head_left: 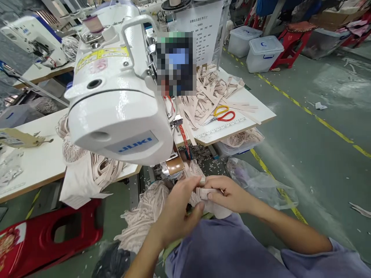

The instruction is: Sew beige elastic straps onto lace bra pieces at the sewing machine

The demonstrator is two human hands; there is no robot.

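Both my hands meet low in the middle, just under the head of a white Juki sewing machine (116, 96). My left hand (179, 210) is closed, its thumb and fingers pinching a beige lace garment piece (199, 193). My right hand (228, 193) is closed too, pinching a short beige strap end on the same piece. More of the pale lace fabric (145, 216) hangs down to the left over my lap. The machine's needle area (174, 166) sits right above my hands.
A pile of beige straps (208, 94) and red-and-yellow scissors (222, 115) lie on the white table (261, 112) beyond. A red plastic stool (49, 235) stands at lower left. White lidded bins (262, 52) sit on the green floor, and a clear plastic bag (261, 185) lies at right.
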